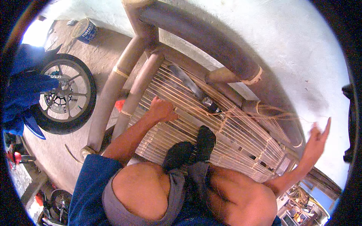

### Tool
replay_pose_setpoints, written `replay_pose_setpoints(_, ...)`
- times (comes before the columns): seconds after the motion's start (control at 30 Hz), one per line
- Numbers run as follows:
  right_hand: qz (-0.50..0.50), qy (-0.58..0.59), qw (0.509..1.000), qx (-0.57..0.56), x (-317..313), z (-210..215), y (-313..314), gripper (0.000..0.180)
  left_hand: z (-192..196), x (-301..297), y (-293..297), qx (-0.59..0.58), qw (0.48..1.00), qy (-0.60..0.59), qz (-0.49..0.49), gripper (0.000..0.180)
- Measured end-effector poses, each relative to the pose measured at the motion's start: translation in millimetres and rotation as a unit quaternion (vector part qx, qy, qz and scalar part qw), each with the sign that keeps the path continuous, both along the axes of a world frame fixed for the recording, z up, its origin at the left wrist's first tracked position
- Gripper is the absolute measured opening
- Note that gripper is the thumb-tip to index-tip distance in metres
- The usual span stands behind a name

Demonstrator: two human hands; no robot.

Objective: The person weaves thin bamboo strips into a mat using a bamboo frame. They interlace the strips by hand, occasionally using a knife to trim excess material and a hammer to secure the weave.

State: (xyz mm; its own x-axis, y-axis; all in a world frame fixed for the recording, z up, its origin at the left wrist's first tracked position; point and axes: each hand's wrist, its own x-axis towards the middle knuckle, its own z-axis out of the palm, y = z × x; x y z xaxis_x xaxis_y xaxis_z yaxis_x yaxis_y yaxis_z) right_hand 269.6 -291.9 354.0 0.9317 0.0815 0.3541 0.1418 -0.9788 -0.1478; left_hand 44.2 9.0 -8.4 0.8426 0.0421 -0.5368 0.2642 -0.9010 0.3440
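Thin pale slats, like split bamboo or cane, form the seat (181,130) of a thick-poled bamboo bench. My left hand (161,110), fingers curled, rests on the slats at the left; what lies in its grip is hidden. My right hand (318,137) is raised off the right end, slightly blurred, with one finger stretched out. Thin tan strands (269,112) run in loose waves from the middle of the seat to its fingertips. A dark knife-like tool (186,82) with a long, broad shape lies on the slats beyond my left hand.
My feet in black socks (190,150) rest on the seat. Thick bamboo rails (200,37) form the back against a pale wall (301,56). A motorcycle's front wheel (66,92) and a blue tub (86,31) stand on the floor at left. Clutter (299,207) shows at lower right.
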Motion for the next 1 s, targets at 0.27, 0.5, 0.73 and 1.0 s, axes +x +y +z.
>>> replay_pose_setpoints(0.27, 0.246, 0.466, 0.775, 0.349, -81.1, -55.9, 42.9, 0.056, 29.6, 10.6, -1.9, -0.035, 0.995, 0.086, 0.043, 0.053)
replay_pose_setpoints(0.5, 0.554, 0.299, 0.751, -0.2, -108.8, -264.0, 155.8, 0.059, 28.7, 8.5, -6.2, -0.041, 0.993, 0.048, 0.098, 0.051)
replay_pose_setpoints(0.73, 0.552, 0.336, 0.705, -0.292, -108.4, -301.6, 171.1, 0.019, 25.2, 3.2, -6.3, -0.012, 0.996, 0.025, 0.087, 0.058)
replay_pose_setpoints(1.0, 0.484, 0.565, 0.577, 0.336, -93.7, -273.7, 170.3, 0.035, 10.2, -6.0, -8.3, -0.001, 0.997, -0.01, 0.076, 0.055)
